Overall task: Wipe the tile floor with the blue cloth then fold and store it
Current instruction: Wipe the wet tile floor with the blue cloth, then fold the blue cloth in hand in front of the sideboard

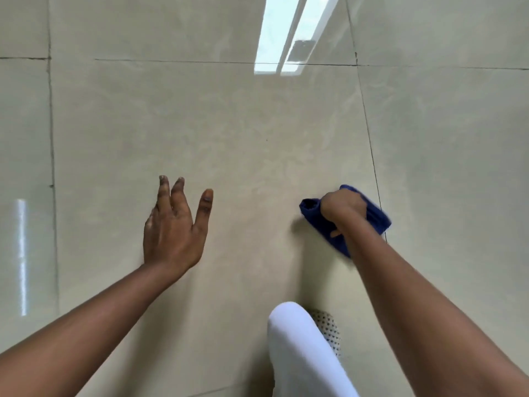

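The blue cloth [378, 216] is bunched up on the glossy beige tile floor [243, 124], right of centre beside a grout line. My right hand [342, 207] grips it from above, fingers curled round the fabric, and covers its middle. My left hand [174, 224] hovers over the floor left of centre with fingers spread and straight, holding nothing. The two hands are well apart.
Dark grout lines [369, 138] cross the floor. My knee in white cloth [303, 351] and a dotted shoe [329, 330] sit at the bottom centre. A bright window reflection [286, 32] shines at the top.
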